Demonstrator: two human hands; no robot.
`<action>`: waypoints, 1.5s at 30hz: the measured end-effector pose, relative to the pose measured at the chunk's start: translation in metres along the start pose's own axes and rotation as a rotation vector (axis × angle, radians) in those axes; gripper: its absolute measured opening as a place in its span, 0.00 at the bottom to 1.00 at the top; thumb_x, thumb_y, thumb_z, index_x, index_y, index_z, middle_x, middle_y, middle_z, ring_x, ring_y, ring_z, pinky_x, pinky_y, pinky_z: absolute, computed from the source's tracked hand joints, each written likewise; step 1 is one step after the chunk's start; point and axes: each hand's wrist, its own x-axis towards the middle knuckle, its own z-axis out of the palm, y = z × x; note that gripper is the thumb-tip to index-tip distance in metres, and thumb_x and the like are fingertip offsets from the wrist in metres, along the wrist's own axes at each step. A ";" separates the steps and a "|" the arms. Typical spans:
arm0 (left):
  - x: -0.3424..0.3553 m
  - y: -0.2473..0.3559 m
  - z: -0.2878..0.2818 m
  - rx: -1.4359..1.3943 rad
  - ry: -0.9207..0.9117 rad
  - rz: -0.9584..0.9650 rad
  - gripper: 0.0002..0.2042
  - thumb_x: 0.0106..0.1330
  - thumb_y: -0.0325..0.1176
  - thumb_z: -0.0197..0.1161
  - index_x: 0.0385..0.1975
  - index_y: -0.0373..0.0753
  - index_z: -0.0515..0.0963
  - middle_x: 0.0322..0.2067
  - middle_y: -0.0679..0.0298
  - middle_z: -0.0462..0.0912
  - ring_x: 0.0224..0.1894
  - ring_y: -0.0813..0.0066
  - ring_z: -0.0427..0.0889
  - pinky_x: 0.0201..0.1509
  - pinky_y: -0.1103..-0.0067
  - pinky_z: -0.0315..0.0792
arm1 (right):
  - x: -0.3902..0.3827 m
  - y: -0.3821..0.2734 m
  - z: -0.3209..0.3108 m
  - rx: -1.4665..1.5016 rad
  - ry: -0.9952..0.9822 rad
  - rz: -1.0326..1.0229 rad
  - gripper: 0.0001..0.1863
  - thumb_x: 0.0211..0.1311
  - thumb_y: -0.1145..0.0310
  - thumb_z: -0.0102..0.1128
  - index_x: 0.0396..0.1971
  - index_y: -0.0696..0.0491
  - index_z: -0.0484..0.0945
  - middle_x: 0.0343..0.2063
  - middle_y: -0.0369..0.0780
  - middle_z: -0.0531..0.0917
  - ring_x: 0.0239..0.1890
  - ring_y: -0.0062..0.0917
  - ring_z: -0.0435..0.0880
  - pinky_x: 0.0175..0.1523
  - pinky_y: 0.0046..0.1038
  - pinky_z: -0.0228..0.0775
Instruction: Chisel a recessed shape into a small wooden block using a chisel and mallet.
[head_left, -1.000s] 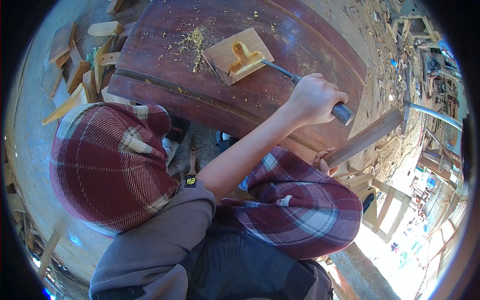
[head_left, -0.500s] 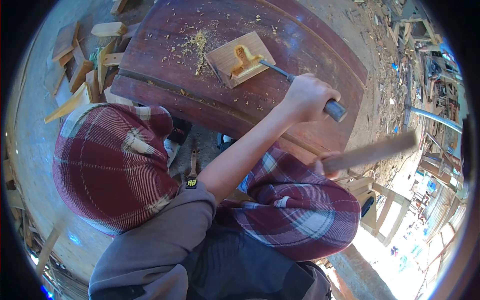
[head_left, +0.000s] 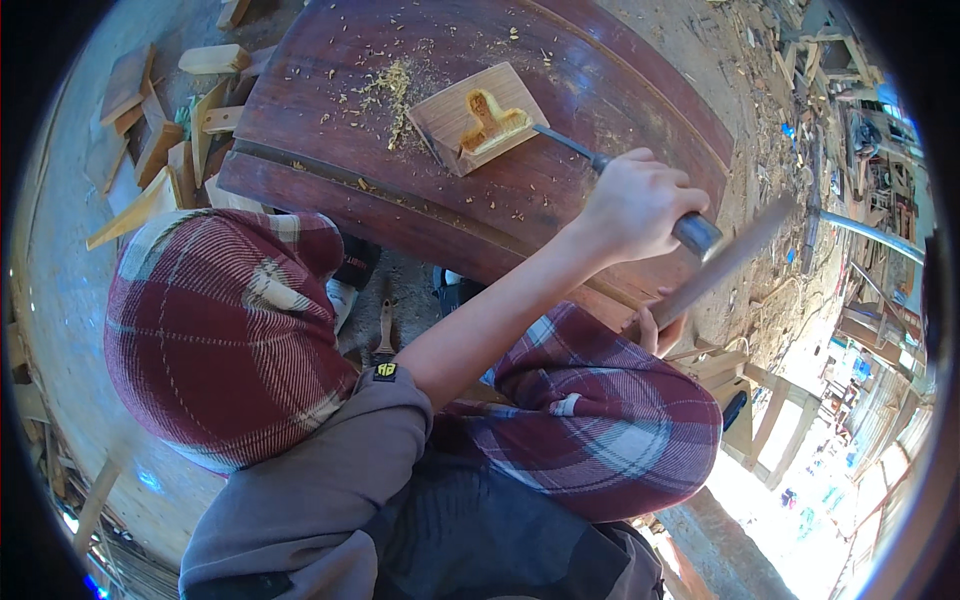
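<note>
A chisel [head_left: 566, 142] is held by the left hand [head_left: 640, 210], right of the upper middle of the frame, with the fingers wrapped around its dark handle. The steel blade is pointed toward the upper left, and its tip is seen at the right-hand end of a recess [head_left: 487, 120] cut into a wooden block [head_left: 440, 110]; whether the wood is touched by the tip cannot be told.

The block is set at a slant on a reddish-brown wooden tabletop [head_left: 620, 110], in the upper middle of the frame. Pale shavings [head_left: 388, 95] are scattered over the tabletop, most thickly just left of the block.

A long wooden bat [head_left: 725, 262] is gripped near its lower end by the right hand [head_left: 660, 328], right of centre and below the left hand. The bat is slanted toward the upper right and slightly blurred; it is seen just beside the butt of the chisel, but contact cannot be made out.

The bent legs are covered by plaid cloth [head_left: 225, 340]. Between them a brush [head_left: 386, 325] is seen on the ground. Wood offcuts [head_left: 127, 85] are heaped at the upper left.
</note>
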 end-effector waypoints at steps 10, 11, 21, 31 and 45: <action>0.014 0.001 -0.015 0.098 0.603 -0.253 0.09 0.42 0.28 0.68 0.24 0.48 0.78 0.22 0.69 0.75 0.27 0.67 0.75 0.35 0.73 0.62 | 0.042 -0.041 0.054 -0.835 -0.211 -0.222 0.41 0.45 0.52 0.73 0.59 0.55 0.68 0.40 0.50 0.84 0.45 0.38 0.84 0.50 0.35 0.73; 0.015 0.004 -0.015 0.080 0.586 -0.258 0.09 0.42 0.27 0.68 0.24 0.47 0.78 0.23 0.69 0.76 0.28 0.67 0.75 0.36 0.73 0.62 | 0.046 -0.047 0.057 -0.948 -0.259 -0.255 0.40 0.44 0.52 0.72 0.60 0.50 0.69 0.41 0.48 0.84 0.44 0.39 0.84 0.48 0.36 0.74; 0.022 -0.002 -0.025 0.076 0.740 -0.293 0.09 0.42 0.23 0.66 0.24 0.43 0.77 0.23 0.66 0.76 0.28 0.64 0.74 0.35 0.73 0.61 | 0.057 -0.059 0.054 -1.139 -0.388 -0.211 0.43 0.38 0.58 0.71 0.62 0.36 0.68 0.37 0.44 0.85 0.40 0.37 0.84 0.44 0.35 0.75; 0.014 -0.021 -0.021 0.220 0.670 -0.333 0.09 0.43 0.24 0.66 0.26 0.44 0.78 0.24 0.68 0.77 0.30 0.66 0.75 0.37 0.71 0.61 | 0.045 -0.068 0.036 -1.069 -0.461 -0.121 0.43 0.33 0.63 0.70 0.60 0.35 0.71 0.36 0.45 0.85 0.38 0.38 0.84 0.44 0.36 0.74; 0.012 -0.014 -0.002 0.083 0.531 -0.234 0.08 0.42 0.27 0.67 0.23 0.47 0.77 0.23 0.69 0.75 0.28 0.66 0.74 0.39 0.73 0.61 | 0.023 -0.067 0.017 -0.823 -0.661 -0.042 0.42 0.33 0.66 0.70 0.60 0.37 0.72 0.39 0.45 0.85 0.41 0.35 0.85 0.49 0.33 0.74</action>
